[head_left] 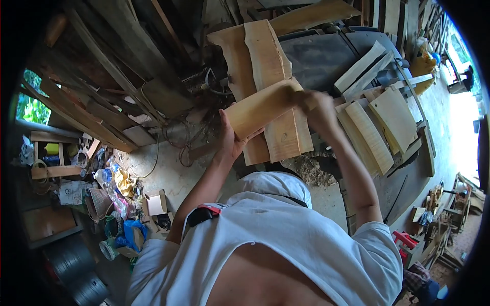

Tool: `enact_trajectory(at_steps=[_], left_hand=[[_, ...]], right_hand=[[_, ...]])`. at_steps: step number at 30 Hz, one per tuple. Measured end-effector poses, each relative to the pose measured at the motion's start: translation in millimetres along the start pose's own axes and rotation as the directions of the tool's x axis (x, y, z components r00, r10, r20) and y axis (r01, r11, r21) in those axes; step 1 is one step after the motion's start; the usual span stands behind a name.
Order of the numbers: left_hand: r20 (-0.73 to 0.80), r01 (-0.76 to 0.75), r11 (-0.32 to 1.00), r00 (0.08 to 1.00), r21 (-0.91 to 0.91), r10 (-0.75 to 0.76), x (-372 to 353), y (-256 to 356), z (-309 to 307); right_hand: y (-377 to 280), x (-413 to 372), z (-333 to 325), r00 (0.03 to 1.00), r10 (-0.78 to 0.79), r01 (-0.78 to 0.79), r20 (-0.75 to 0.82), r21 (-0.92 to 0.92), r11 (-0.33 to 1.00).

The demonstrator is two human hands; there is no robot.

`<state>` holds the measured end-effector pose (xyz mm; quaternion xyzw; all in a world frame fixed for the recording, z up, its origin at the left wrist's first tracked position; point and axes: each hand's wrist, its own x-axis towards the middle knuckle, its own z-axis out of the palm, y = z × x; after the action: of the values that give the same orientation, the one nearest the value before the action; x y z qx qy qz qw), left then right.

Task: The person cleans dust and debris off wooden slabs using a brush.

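My left hand grips the near left end of a short, smooth wooden board, thumb along its edge and fingers underneath. The board is held at a slant above two longer wooden planks with rough edges. At the board's far right end is my right hand, smeared by motion. Something brownish shows by its fingers, too blurred to name, and whether the fingers are closed does not show.
Beyond the planks is a dark machine table. Several cut boards lie stacked on the right. Sawdust sits below my right forearm. Long timbers lean at the upper left, over clutter and bags on the floor.
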<state>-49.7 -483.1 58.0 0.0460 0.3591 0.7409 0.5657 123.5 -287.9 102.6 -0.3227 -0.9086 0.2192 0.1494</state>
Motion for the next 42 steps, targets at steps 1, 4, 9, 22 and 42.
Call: enact_trajectory(at_steps=[1,4,9,22,42], left_hand=[[-0.024,0.003,1.0,1.0,-0.029,-0.004,1.1,1.5,2.7],[-0.037,-0.04,0.997,0.999,-0.066,0.038,9.2,-3.3,-15.8],[-0.008,0.027,0.995,1.0,-0.098,-0.028,8.6,-0.9,-20.8],[-0.123,0.056,0.997,0.99,-0.052,-0.062,8.4,2.8,-18.1],[-0.096,0.033,0.996,0.995,-0.087,-0.041,1.5,-9.7,-27.9]], right_hand=[[-33.7,-12.4,6.2,0.983,-0.176,0.178,-0.051,0.028,0.984],[-119.2,-39.6,-13.2,0.933,-0.36,0.316,-0.001,0.48,0.818],[-61.7,-38.8,3.0,0.993,-0.045,-0.038,0.106,0.669,0.742],[-113.9,-47.3,-5.0,0.955,-0.296,0.28,-0.019,0.389,0.878],[-117.5,2.0,20.0,0.944,-0.331,0.3,0.012,0.389,0.871]])
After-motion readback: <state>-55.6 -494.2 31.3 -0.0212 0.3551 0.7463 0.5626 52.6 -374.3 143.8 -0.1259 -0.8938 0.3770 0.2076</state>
